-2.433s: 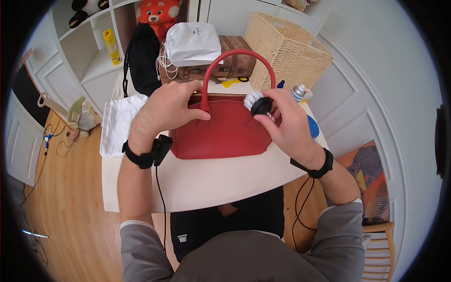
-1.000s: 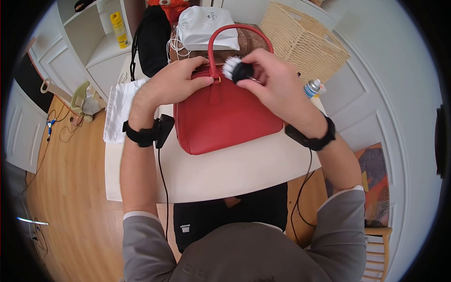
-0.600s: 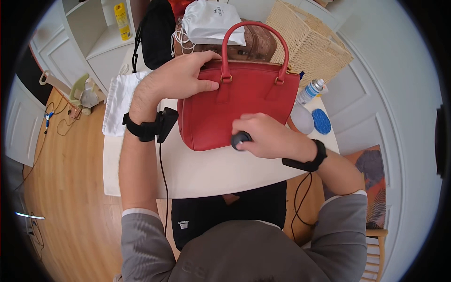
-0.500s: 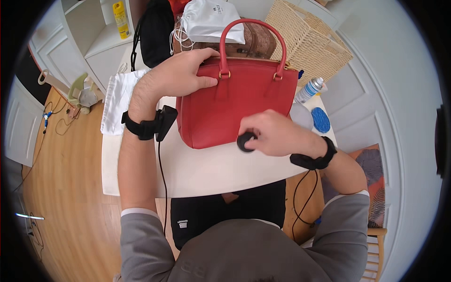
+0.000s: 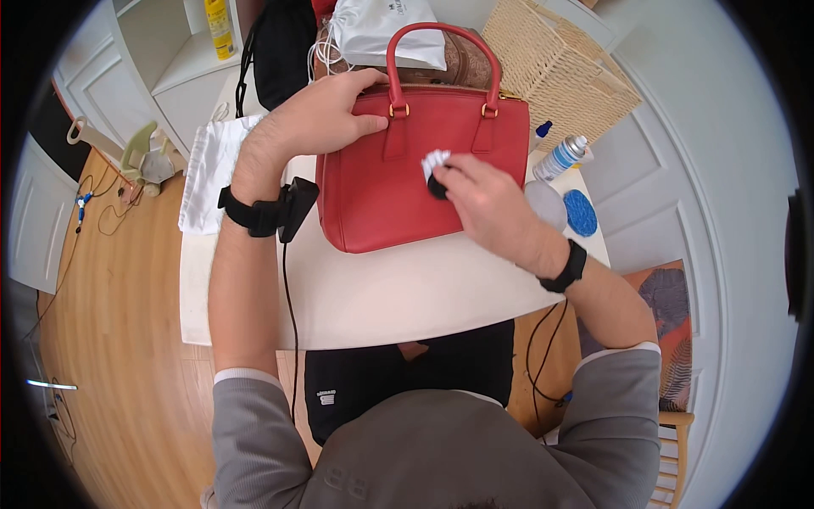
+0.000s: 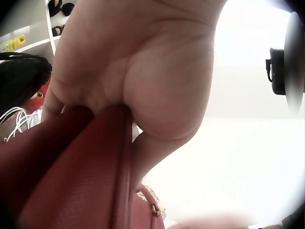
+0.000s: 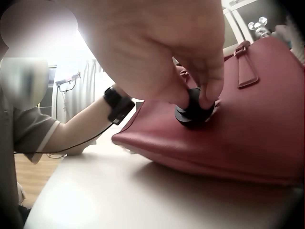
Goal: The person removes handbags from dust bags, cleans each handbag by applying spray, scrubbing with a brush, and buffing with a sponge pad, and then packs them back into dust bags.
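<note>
A red handbag (image 5: pixel 377 199) with a tall looped handle stands on the white table, its front towards me. My left hand (image 5: pixel 326 117) grips its upper left corner, thumb on the front panel and fingers behind. In the left wrist view the bag's side (image 6: pixel 86 176) runs up into that palm. My right hand (image 5: pixel 500 208) pinches the black knob of a small scrub brush (image 5: pixel 437 187), held at the middle of the front panel. White bristles show past the fingers. In the right wrist view the brush's black knob (image 7: pixel 193 114) sits close over the red leather.
Right of the bag are a spray can (image 5: pixel 561 158), a clear round dome (image 5: pixel 545 204) and a blue scrubber (image 5: pixel 580 213). A white cloth bag (image 5: pixel 216 174) lies left. Behind stand a woven basket (image 5: pixel 560 72) and a white drawstring pouch (image 5: pixel 386 34).
The brush has gone from the top of the bag down to its lower front, then back up to mid-panel. The bag's front has tipped into fuller view. My left hand keeps its grip.
</note>
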A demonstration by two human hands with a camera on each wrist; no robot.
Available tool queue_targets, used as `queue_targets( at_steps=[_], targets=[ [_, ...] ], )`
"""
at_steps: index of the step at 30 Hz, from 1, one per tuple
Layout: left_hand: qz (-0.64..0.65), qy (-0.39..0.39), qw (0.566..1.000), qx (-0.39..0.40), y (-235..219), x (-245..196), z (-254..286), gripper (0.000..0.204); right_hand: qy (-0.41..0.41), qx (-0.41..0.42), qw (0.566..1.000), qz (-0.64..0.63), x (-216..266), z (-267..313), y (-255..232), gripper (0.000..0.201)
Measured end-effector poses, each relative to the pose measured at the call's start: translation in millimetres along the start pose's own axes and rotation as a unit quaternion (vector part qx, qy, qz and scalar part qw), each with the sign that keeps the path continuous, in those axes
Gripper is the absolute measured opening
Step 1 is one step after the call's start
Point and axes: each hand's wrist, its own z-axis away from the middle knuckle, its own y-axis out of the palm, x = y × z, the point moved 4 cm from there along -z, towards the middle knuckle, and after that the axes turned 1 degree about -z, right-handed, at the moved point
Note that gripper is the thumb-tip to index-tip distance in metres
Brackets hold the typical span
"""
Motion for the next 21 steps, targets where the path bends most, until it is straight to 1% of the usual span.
queue_targets(
  at_steps=[2,3,4,5,6,8,9,10,11,12,13,14,16,17,18,19,20,21],
  targets=[
    [0.017,0.002,1.000,-0.003,-0.7,-1.9,-2.3,0.051,0.007,0.002,1.000,-0.011,12.2,8.5,-6.5,0.031],
    [0.021,-0.018,0.999,0.022,-1.0,-4.6,-2.7,0.052,0.046,0.088,0.994,-0.043,13.9,12.3,-9.2,0.030],
    [0.024,-0.037,0.998,0.047,-0.8,-7.9,-2.7,0.053,0.085,0.173,0.978,-0.075,13.9,16.1,-12.3,0.028],
    [0.025,-0.035,0.998,0.049,-1.0,-10.4,-2.7,0.053,0.105,0.206,0.965,-0.121,11.4,16.5,-18.2,0.025],
    [0.030,-0.042,0.997,0.058,-0.7,-11.1,-2.1,0.053,0.108,0.205,0.965,-0.121,8.4,12.4,-27.9,0.025],
    [0.037,-0.047,0.996,0.067,0.1,-12.4,-0.4,0.054,0.103,0.158,0.971,-0.146,-0.2,-0.3,-46.5,0.026],
    [0.040,-0.048,0.996,0.058,-0.7,-12.9,1.3,0.054,0.101,0.048,0.985,-0.130,-5.1,-5.5,-56.4,0.028],
    [0.042,-0.048,0.997,0.049,-1.5,-12.7,2.8,0.054,0.101,0.048,0.985,-0.130,-9.5,-11.0,-56.5,0.028],
    [0.043,-0.047,0.997,0.050,-1.7,-11.9,3.1,0.054,0.059,-0.049,0.995,-0.070,-11.5,-18.3,-64.8,0.030],
    [0.042,-0.040,0.997,0.057,-1.3,-11.2,2.5,0.053,0.015,-0.147,0.989,-0.007,-11.8,-23.0,-72.8,0.033],
    [0.042,-0.031,0.997,0.064,-0.4,-10.5,1.3,0.053,-0.005,-0.133,0.991,0.018,-14.1,-26.0,-69.9,0.035],
    [0.041,-0.029,0.997,0.064,0.9,-8.0,0.6,0.053,-0.004,-0.134,0.991,0.020,-15.9,-24.1,-65.8,0.035],
    [0.041,-0.003,0.998,0.042,3.0,-3.8,0.8,0.053,-0.006,-0.090,0.994,0.057,-21.2,-17.8,-47.7,0.034],
    [0.041,-0.005,0.998,0.042,2.5,-3.1,0.0,0.053,0.001,-0.074,0.995,0.065,-19.8,-10.8,-39.4,0.033],
    [0.059,0.038,0.997,0.041,0.6,-5.2,-1.8,0.050,0.000,-0.072,0.995,0.063,-15.9,-1.4,-31.7,0.033],
    [0.076,0.081,0.993,0.040,-0.8,-6.0,-2.6,0.048,0.034,-0.021,0.999,0.035,-13.9,9.4,-20.6,0.033],
    [0.076,0.078,0.993,0.039,-0.7,-2.2,-3.8,0.048,0.069,0.029,0.997,0.008,-10.8,18.1,-13.7,0.032],
    [0.099,0.056,0.993,0.038,0.5,3.7,-6.7,0.046,0.068,0.029,0.997,0.006,-4.0,24.6,-15.7,0.032]
  ],
)
